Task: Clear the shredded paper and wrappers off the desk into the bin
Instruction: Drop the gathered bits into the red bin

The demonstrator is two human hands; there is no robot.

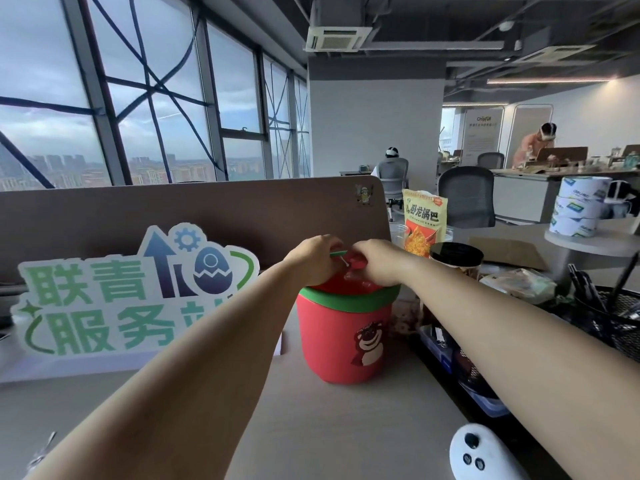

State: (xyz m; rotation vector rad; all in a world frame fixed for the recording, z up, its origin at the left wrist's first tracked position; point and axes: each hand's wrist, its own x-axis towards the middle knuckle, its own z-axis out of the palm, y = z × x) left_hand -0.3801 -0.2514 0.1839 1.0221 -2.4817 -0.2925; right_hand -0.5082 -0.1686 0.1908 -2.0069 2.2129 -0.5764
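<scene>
1. Head view: both your hands meet over the mouth of the red bin (346, 337), which stands on the surface just in front of the brown divider, toward the surface's far edge.
2. Your left hand (313, 259) curls its fingers closed at the bin's far rim; what they pinch is hidden. Your right hand (377, 263) is also closed, fingers bent around the red swing lid (349, 282) or something small at it; I cannot tell which.
3. Judging from this, you are working the lid to get scraps in. Keep one hand steadying the green rim (388, 296) so the bin does not tip toward the near edge.
4. Push the lid down far enough that the scraps fall clear, and let go only once your fingers are inside the opening.
5. No shredded paper shows on the bare surface near you. The likely remaining litter is the crumpled plastic bag (519, 284) and the snack packet (424, 220) toward the right side, so check there next.
</scene>
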